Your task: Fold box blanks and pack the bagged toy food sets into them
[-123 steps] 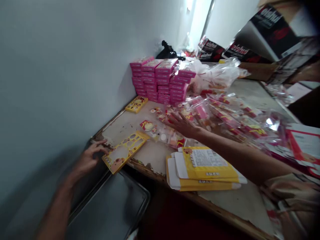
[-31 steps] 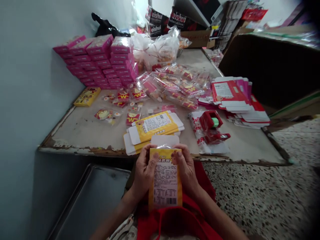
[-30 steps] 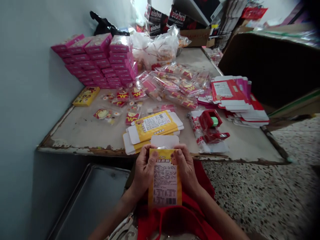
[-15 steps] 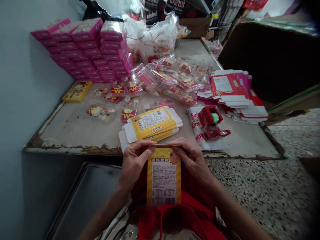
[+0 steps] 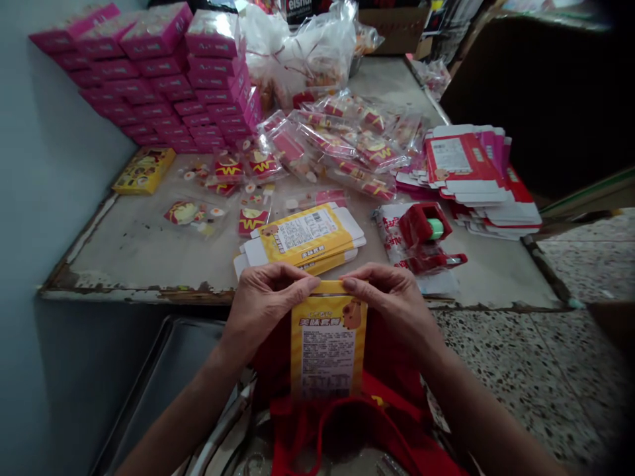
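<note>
A yellow cardboard box (image 5: pixel 327 347) stands upright in front of me, its printed white panel facing me and its lower end against my red apron (image 5: pixel 397 410). My left hand (image 5: pixel 270 301) pinches the left end of the box's top flap between thumb and fingers. At the flap's right end, my right hand (image 5: pixel 389 297) grips in the same way. Just beyond my hands, a small stack of flattened yellow boxes (image 5: pixel 307 235) lies on the table (image 5: pixel 129 258).
Pink boxes (image 5: pixel 159 86) are piled at the left, with a filled yellow box (image 5: pixel 143 170) before them. Clear packets (image 5: pixel 342 142) cover the middle. A red tape dispenser (image 5: pixel 426 228) sits near flattened red boxes (image 5: pixel 466 162). Behind stands a tied plastic bag (image 5: pixel 302 53).
The top flap, seen edge-on before, now shows its yellow face between my thumbs. Both hands have stayed on it. The camera view has tilted slightly down.
</note>
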Tool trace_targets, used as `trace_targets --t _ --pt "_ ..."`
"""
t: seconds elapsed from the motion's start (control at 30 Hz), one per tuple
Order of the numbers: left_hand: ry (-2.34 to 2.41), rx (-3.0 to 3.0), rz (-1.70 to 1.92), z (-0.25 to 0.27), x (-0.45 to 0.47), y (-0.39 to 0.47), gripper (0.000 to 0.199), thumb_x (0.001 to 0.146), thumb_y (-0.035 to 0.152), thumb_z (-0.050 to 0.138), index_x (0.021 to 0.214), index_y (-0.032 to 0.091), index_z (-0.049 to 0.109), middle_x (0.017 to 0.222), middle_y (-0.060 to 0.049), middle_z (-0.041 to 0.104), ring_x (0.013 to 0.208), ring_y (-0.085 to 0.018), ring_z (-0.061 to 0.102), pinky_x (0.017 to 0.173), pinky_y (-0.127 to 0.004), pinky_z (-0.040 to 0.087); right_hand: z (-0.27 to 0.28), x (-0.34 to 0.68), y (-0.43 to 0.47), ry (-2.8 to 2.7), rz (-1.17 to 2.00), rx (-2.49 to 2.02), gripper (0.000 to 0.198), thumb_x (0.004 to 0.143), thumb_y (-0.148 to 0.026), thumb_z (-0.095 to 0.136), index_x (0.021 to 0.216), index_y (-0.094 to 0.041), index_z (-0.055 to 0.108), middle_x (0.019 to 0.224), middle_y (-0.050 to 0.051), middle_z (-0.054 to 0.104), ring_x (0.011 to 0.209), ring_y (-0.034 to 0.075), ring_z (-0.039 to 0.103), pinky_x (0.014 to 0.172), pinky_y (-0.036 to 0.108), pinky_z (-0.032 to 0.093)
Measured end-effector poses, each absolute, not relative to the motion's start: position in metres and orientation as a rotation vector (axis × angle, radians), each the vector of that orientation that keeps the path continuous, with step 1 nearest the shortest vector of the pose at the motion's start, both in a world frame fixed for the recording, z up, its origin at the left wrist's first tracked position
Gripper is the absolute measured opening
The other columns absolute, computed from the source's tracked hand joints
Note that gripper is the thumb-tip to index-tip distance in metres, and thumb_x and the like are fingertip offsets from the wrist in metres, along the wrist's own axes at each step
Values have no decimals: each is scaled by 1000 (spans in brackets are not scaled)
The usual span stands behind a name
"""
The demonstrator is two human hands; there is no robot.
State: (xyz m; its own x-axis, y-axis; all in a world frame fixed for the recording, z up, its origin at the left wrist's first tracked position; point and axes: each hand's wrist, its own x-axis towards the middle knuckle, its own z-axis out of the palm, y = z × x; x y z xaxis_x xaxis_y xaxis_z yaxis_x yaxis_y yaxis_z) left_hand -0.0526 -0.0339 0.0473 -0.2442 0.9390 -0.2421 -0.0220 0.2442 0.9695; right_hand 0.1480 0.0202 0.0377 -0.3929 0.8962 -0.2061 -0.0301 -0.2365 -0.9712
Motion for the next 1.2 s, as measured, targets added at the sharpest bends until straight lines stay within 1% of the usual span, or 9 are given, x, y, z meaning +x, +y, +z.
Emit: trace_targets --t 0.13,0.23,0.33,0.5,0.67,0.8,0.87,1.0,1.2 --pt "1487 950 1181 47 -55 -35 25 74 40 87 80 16 82 80 -7 80 70 -20 72 64 -27 58 38 158 26 -1353 1756 -1107 21 77 -42 86 82 -22 84 79 4 80 69 18 71 65 28 57" --pt "1386 1064 1165 46 -62 -39 20 79 37 84 81 17 82 91 -9 81 87 -23 75 83 -32 61 33 172 26 -1431 1764 -1080 22 77 -40 87 92 -25 86 85 4 82 75 20 74 70 30 59" --pt "1238 1041 1130 38 -63 -46 25 69 28 91 89 18 80 108 -10 80 104 -27 74 95 -37 59 26 183 23 -1524 1844 -994 29 81 -37 85 108 -27 83 99 5 83 87 23 76 81 36 61" --pt "1130 797 1129 13 -36 -61 35 74 27 89 99 21 65 96 -1 74 82 -16 71 72 -25 57 19 176 3 -1662 1565 -837 19 92 -29 74 109 -33 82 122 4 77 117 26 69 104 46 54" --pt "1212 774 1215 7 -19 -61 28 83 35 81 101 21 64 108 -2 73 82 -17 69 70 -26 56 27 186 -5 -1692 1459 -985 28 96 -31 68 123 -36 76 130 3 74 117 25 71 107 50 53" --pt "1286 913 1245 9 -27 -49 23 86 38 79 98 21 68 113 -6 75 92 -21 71 76 -28 57 44 247 30 -1391 1132 -1217 53 96 -42 69 146 -32 57 98 4 81 84 22 77 88 43 59" --pt "1325 1028 1213 10 -29 -42 24 86 41 78 96 21 71 108 -6 76 96 -22 70 77 -27 55 49 277 55 -1309 852 -1413 46 89 -47 75 129 -25 70 91 5 80 80 21 74 82 38 57" --pt "1308 1137 1153 9 -26 -31 25 88 46 75 92 21 74 105 -6 76 92 -22 69 71 -25 53 49 299 94 -1480 1107 -1634 41 73 -58 81 86 -19 80 88 7 78 82 21 66 76 34 50" --pt "1321 1150 1155 10 -28 -24 24 89 45 73 89 21 74 94 -4 76 85 -20 67 70 -25 51 52 276 101 -1381 1217 -1617 38 62 -54 88 70 -19 77 70 3 73 69 18 59 72 33 46"
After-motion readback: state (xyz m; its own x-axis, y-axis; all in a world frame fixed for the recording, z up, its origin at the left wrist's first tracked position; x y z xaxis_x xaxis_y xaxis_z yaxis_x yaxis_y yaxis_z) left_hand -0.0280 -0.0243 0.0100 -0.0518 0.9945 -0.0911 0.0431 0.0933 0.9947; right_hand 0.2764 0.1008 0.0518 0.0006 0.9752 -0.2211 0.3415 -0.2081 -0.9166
